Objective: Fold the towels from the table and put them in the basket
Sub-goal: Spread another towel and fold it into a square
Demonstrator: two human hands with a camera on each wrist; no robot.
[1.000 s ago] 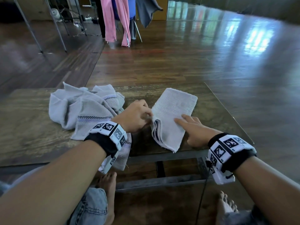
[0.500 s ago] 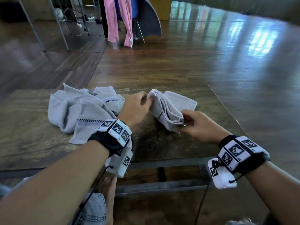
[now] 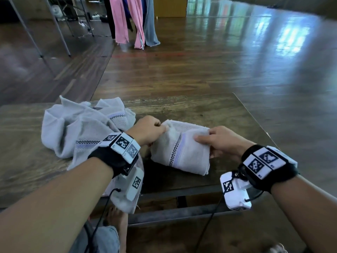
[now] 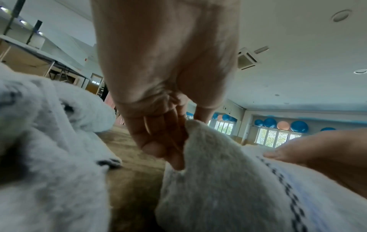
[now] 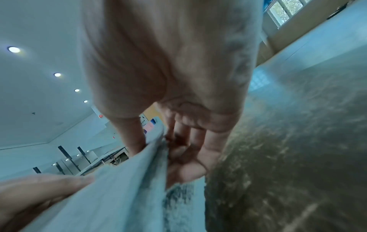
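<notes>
Folded towel (image 3: 179, 147): now doubled over since a second ago, your left hand (image 3: 147, 129) and right hand (image 3: 221, 141) each pinching an end; ready for the basket, unseen here.

Both forearms reaching forward, left hand (image 3: 147, 129) and right hand (image 3: 221, 141) each pinching opposite ends of a folded towel (image 3: 179, 149), fingers curled.

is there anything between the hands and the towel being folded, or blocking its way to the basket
Nothing stands between them: the left hand and right hand both already grip the folded towel at its far corners. The unfolded pile lies beside it, to its left. No basket shows in any view, so that path cannot be judged.
</notes>
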